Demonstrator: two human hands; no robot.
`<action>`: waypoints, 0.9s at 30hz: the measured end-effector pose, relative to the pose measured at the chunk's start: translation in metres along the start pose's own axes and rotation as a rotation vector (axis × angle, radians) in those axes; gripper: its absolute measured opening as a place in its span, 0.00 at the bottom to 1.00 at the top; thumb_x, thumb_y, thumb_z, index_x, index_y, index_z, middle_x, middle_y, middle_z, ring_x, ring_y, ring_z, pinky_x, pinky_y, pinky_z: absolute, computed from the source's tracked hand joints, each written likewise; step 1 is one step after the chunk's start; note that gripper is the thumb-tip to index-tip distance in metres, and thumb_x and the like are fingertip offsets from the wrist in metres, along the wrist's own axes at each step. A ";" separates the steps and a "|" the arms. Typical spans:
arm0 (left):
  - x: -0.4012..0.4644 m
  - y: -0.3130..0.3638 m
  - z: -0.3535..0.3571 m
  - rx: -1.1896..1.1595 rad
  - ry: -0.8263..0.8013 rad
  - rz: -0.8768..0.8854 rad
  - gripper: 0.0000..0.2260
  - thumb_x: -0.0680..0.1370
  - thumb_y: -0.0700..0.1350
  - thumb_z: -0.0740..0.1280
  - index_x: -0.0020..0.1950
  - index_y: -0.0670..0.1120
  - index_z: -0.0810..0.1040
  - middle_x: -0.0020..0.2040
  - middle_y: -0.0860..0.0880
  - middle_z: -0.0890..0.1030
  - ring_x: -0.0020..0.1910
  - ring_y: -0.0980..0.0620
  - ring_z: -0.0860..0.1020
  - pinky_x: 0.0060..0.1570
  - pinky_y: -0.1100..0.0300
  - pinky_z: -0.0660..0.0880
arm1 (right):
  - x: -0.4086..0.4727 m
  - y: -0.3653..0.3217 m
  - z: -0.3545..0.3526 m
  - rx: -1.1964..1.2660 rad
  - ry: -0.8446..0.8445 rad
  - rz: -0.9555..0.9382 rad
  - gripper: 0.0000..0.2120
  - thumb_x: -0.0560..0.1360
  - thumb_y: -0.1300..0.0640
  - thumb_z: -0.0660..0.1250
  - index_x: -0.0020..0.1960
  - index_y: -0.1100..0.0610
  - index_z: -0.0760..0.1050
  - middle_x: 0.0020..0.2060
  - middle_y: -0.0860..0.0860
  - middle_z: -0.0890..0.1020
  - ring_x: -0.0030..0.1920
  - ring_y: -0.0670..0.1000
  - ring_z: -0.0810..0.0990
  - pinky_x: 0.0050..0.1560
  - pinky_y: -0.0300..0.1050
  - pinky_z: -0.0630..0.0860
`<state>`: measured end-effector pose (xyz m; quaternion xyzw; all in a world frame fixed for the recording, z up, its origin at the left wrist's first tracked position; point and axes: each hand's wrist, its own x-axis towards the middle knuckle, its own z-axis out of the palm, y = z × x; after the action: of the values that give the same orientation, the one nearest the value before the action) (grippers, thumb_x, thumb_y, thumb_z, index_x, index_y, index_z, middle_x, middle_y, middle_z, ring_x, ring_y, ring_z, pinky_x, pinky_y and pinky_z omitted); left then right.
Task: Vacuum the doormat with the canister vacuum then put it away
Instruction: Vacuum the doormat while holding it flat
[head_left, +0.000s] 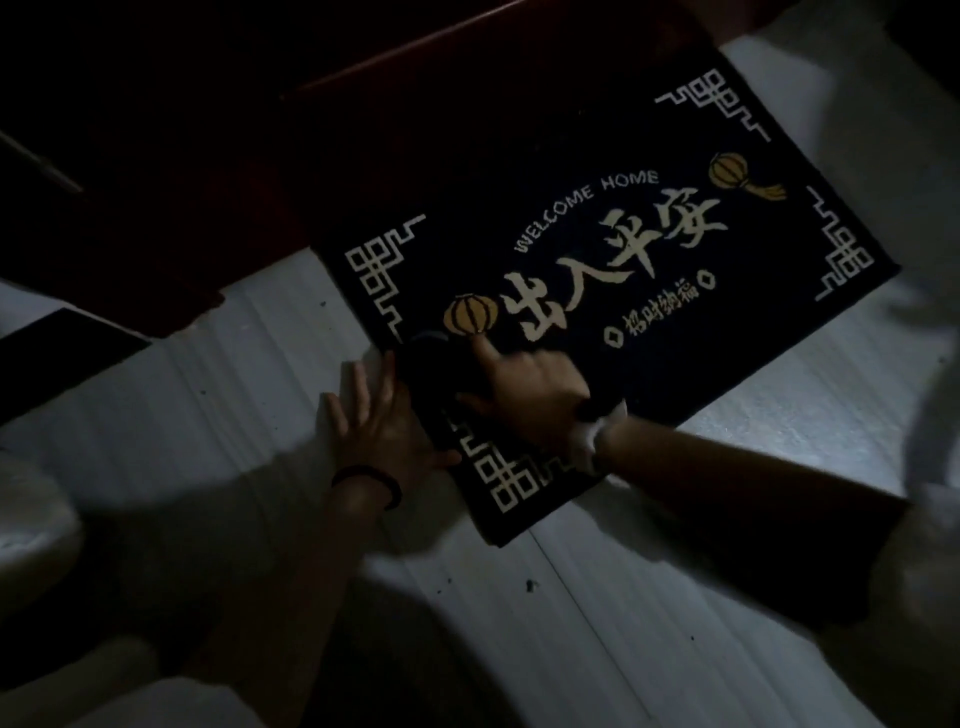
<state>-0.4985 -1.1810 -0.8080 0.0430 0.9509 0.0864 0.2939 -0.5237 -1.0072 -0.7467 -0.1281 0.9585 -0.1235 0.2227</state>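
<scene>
Navy doormat (613, 270) lies flat on the pale tiled floor (779, 431), skewed to the tile lines, far edge against a dark red door (363, 130). White fret corners, two yellow lanterns, "WELCOME HOME" and large cream characters are on it. We see our left hand (382, 421) at the mat's near-left edge, fingers straight and spread, palm down half on the floor, thumb touching the mat's border; it holds nothing. A dark band (371, 480) sits on that wrist. Our right hand (530, 387) rests on the mat just beside the left one, index finger stretched out with its tip at the lower lantern, other fingers curled loosely under; we cannot tell if it grips anything, light is too dim. A pale watch or strap (589, 444) shows at the right wrist. Small dark crumbs (530, 586) lie scattered on the floor near us. We see no vacuum in the dim view.
</scene>
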 end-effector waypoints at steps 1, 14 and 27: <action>0.000 -0.001 0.000 -0.002 -0.007 0.007 0.54 0.66 0.69 0.66 0.75 0.47 0.35 0.76 0.51 0.33 0.74 0.43 0.32 0.70 0.38 0.37 | -0.015 0.000 0.006 0.009 -0.020 -0.017 0.25 0.77 0.39 0.54 0.67 0.51 0.57 0.42 0.51 0.77 0.40 0.51 0.76 0.40 0.46 0.72; -0.003 0.008 -0.007 0.007 -0.010 -0.028 0.50 0.70 0.59 0.70 0.76 0.48 0.36 0.76 0.52 0.33 0.74 0.44 0.33 0.70 0.38 0.36 | -0.115 0.024 0.035 -0.052 -0.112 -0.036 0.31 0.77 0.39 0.53 0.72 0.54 0.50 0.56 0.57 0.75 0.48 0.58 0.77 0.43 0.48 0.73; -0.023 0.035 0.000 0.012 0.005 -0.024 0.31 0.79 0.48 0.63 0.77 0.52 0.50 0.78 0.51 0.42 0.76 0.46 0.38 0.72 0.39 0.42 | -0.157 0.051 0.041 -0.258 0.197 -0.049 0.37 0.73 0.44 0.64 0.74 0.46 0.46 0.38 0.56 0.76 0.25 0.52 0.71 0.24 0.40 0.60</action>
<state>-0.4783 -1.1500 -0.7883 0.0330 0.9526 0.0771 0.2925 -0.3781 -0.9197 -0.7354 -0.1660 0.9802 -0.0167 0.1063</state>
